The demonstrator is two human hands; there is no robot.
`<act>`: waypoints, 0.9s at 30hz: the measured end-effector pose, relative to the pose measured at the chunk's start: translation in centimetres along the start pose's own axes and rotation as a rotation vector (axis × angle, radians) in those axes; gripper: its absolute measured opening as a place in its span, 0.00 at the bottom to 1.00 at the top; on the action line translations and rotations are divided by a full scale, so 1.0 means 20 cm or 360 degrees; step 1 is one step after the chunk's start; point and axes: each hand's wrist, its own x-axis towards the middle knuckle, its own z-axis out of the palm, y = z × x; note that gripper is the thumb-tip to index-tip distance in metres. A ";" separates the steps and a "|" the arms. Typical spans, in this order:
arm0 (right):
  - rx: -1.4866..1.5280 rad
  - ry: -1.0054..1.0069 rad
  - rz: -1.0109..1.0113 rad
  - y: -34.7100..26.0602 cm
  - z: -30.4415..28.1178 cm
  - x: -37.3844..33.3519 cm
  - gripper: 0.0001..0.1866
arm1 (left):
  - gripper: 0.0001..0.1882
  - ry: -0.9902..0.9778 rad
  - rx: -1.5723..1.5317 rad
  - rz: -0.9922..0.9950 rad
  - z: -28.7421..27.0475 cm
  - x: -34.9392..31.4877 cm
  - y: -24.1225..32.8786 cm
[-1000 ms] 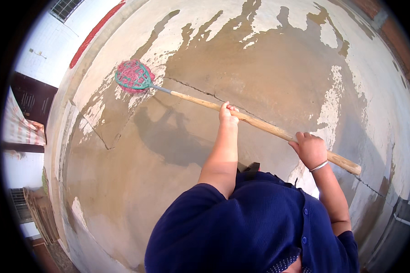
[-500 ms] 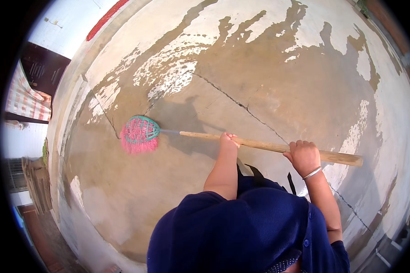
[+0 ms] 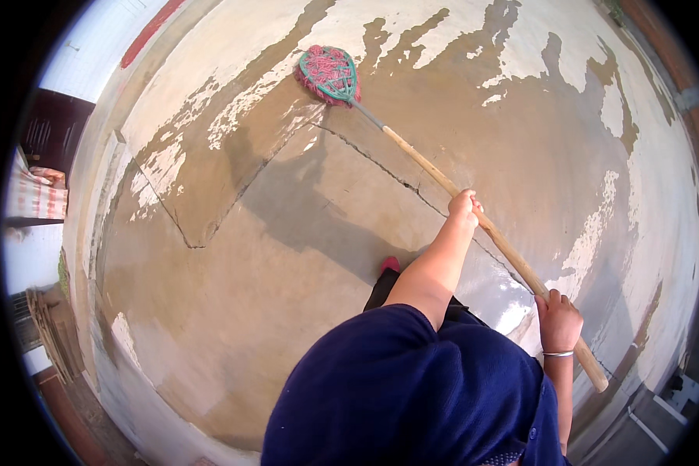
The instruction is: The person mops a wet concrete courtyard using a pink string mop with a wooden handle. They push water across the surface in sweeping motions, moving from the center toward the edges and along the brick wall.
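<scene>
The long-handled broom [image 3: 431, 169] slants across the frame, its pink-and-green head [image 3: 328, 75] pointing up-left at upper centre, its wooden butt [image 3: 596, 377] at lower right. The left hand [image 3: 465, 208] clamps mid-handle, the right hand [image 3: 561, 322] nearer the butt; wet floor [image 3: 233, 342] spreads beneath.

The broom [image 3: 423, 162] slants across the floor [image 3: 248, 334], its head [image 3: 328, 76] far out ahead and its butt end near the person's right side. The left hand [image 3: 466, 206] is around the middle of the handle; the right hand [image 3: 561, 322] is around it farther back, just before the butt, with a bracelet [image 3: 558, 354] on the wrist behind. A shoe [image 3: 391, 265] is on the floor left of the left forearm. Along the far left edge, a door [image 3: 54, 128] lies beyond a curtain [image 3: 39, 190], and boards [image 3: 53, 330] nearer.
</scene>
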 end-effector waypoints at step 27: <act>0.0133 -0.0409 -0.1008 -1.58 -0.56 1.81 0.20 | 0.10 0.0636 -0.0659 0.0669 -0.41 0.03 2.23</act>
